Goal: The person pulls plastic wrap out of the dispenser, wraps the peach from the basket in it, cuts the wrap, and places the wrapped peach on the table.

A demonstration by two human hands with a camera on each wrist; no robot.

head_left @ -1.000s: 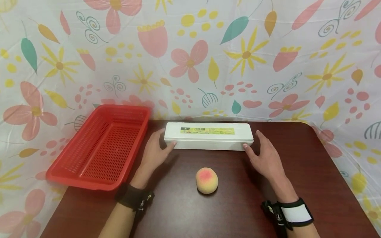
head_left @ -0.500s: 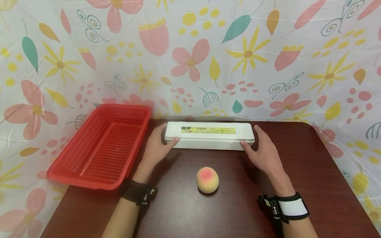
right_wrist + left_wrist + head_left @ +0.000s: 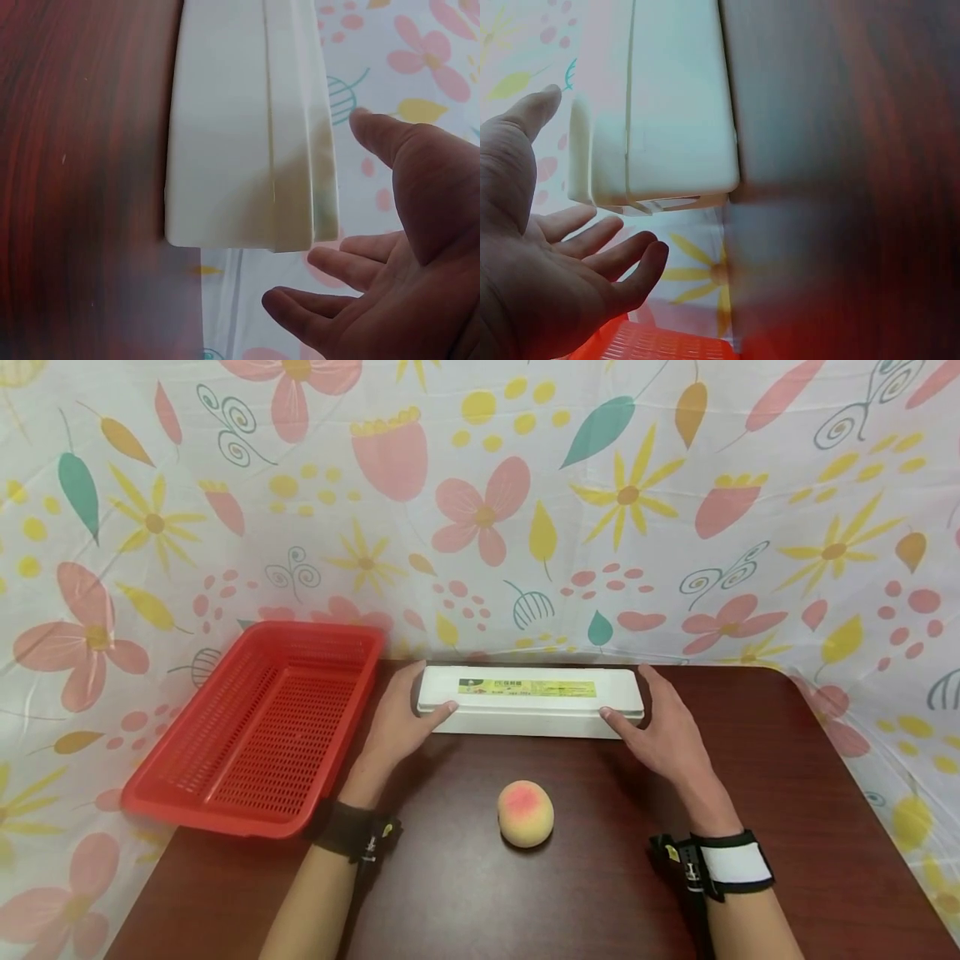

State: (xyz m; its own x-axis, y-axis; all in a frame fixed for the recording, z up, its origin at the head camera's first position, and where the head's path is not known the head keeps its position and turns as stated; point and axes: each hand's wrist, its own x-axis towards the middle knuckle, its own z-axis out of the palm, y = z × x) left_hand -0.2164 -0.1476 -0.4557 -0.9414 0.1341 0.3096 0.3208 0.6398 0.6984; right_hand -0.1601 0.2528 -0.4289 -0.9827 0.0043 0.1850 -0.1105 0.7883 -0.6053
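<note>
A long white lidded box, shaped like a cling film dispenser, lies at the back of the table with a yellow-green label on its lid. At its left end is my left hand, fingers spread behind the end and thumb at the front edge. My right hand mirrors it at the other end. In the left wrist view, fingers of the left hand are apart from the box. The right wrist view likewise has a gap between the right hand and the box. Nearer me sits a peach.
A red perforated plastic basket stands at the left, partly past the table's left edge. The dark wooden table ends at the back against a flower-patterned cloth. Each wrist wears a black strap with a camera.
Both hands have closed in slightly on the box ends, thumbs moving inward and up toward the lid's front edge. The box and peach stay put; the view has shifted slightly.
</note>
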